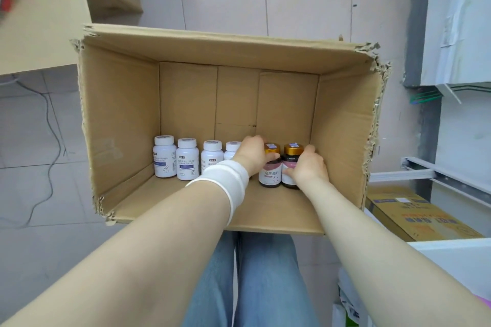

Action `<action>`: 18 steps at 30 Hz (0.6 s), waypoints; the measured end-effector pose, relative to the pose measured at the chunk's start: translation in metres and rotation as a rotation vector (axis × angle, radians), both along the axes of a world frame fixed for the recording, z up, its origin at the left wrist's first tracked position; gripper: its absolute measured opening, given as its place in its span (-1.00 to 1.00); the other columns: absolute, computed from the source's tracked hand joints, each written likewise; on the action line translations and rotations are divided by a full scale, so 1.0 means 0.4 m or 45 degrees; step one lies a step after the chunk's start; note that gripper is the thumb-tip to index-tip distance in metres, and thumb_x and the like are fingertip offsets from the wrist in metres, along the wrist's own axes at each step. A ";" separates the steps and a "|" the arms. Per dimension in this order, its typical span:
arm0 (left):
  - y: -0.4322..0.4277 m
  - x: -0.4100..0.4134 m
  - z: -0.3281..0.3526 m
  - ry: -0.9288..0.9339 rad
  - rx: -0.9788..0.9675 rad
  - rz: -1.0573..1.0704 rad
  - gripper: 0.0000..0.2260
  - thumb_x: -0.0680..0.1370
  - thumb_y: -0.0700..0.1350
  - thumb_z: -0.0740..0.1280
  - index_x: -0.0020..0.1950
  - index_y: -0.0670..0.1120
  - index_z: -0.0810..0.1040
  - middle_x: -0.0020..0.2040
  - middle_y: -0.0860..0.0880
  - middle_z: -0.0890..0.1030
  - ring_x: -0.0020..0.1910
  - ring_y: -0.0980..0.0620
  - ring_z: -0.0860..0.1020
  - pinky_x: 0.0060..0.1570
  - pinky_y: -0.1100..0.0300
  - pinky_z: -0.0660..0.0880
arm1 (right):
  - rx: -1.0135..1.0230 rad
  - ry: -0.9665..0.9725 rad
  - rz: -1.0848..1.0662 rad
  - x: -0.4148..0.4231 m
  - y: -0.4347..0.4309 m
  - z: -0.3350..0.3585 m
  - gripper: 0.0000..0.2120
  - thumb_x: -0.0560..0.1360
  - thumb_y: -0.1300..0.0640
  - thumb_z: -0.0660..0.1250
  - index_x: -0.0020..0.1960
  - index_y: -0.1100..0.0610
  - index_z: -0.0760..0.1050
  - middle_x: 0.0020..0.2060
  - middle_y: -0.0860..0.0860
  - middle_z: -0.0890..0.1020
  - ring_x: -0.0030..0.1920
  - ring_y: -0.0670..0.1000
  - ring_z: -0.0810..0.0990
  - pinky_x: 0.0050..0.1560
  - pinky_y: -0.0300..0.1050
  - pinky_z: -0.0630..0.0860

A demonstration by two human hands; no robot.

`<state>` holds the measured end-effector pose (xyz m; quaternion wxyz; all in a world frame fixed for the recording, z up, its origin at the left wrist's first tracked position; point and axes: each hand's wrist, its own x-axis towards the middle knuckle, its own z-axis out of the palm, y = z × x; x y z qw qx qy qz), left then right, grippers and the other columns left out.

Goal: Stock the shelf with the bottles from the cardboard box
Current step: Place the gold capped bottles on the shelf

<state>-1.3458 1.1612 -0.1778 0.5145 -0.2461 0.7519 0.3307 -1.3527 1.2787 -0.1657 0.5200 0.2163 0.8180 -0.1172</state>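
Inside an open cardboard box on a tiled floor, six bottles stand upright in a row along the near edge of its bottom. From the left wall come four white bottles with white caps; the fourth is partly hidden behind the left hand. That hand, with a white band on its wrist, is curled around the first of two dark bottles with gold caps. The right hand is wrapped around the second dark bottle, just beside the first. Both hands hold a bottle, neither lifted yet, it seems. The step looks like picking out the pair; next they need a straight lift clear of the walls, then a carry to the white shelf at the right.
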 end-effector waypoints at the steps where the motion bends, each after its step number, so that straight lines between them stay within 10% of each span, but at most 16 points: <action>1: -0.004 0.000 0.015 0.018 0.012 -0.005 -0.50 0.53 -0.01 0.35 0.38 -0.23 0.38 0.31 -0.21 0.48 0.28 -0.15 0.46 0.23 0.10 0.39 | -0.008 0.009 -0.012 -0.002 0.002 0.009 -0.44 0.41 0.18 0.45 0.29 0.27 0.27 0.25 0.22 0.47 0.25 0.24 0.48 0.15 0.02 0.44; 10: -0.126 -0.011 0.280 0.274 0.097 0.168 -0.59 0.49 -0.01 0.39 0.28 -0.11 0.44 0.15 -0.04 0.54 0.12 0.02 0.50 0.01 0.24 0.38 | -0.167 0.159 -0.106 -0.015 0.019 0.239 -0.51 0.39 0.07 0.47 0.24 0.21 0.43 0.18 0.16 0.56 0.19 0.17 0.50 0.12 -0.05 0.43; 18: -0.216 -0.033 0.568 0.618 0.346 0.265 -0.69 0.44 0.03 0.43 0.12 0.02 0.45 -0.03 0.05 0.58 0.04 0.04 0.56 -0.04 0.24 0.49 | -0.555 0.398 -0.820 0.072 0.033 0.547 -0.50 0.37 0.22 0.48 0.27 0.15 0.44 0.14 0.12 0.57 0.17 0.13 0.54 0.21 0.09 0.51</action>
